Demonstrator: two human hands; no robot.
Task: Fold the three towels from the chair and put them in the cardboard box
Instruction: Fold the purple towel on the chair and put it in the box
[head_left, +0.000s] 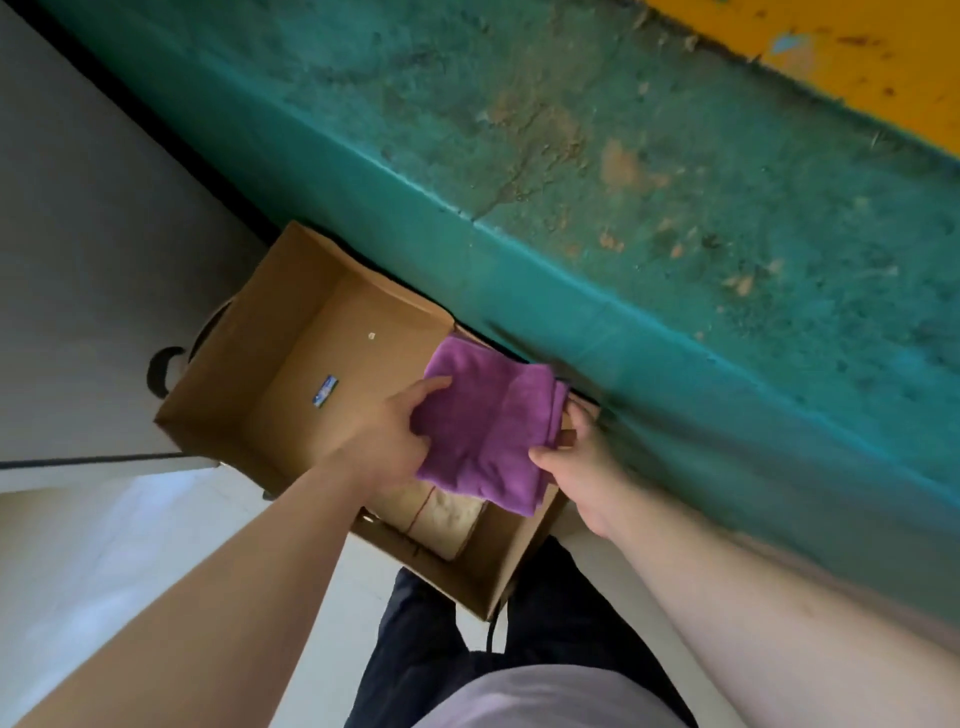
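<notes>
A folded purple towel (488, 426) hangs over the right part of the open cardboard box (270, 332). My left hand (387, 441) grips its left edge, thumb on top. My right hand (584, 467) grips its right lower edge. Under the towel, a folded beige towel (441, 512) with a thin red stripe lies on the box floor at the near right end. The left part of the box floor is bare except for a small blue label (325, 391). The chair is out of view.
The box stands on a pale floor against a worn teal wall (623, 208) with an orange band above. A white panel (78, 234) with a dark hook shape stands to the left. My dark trousers (431, 649) are just below the box.
</notes>
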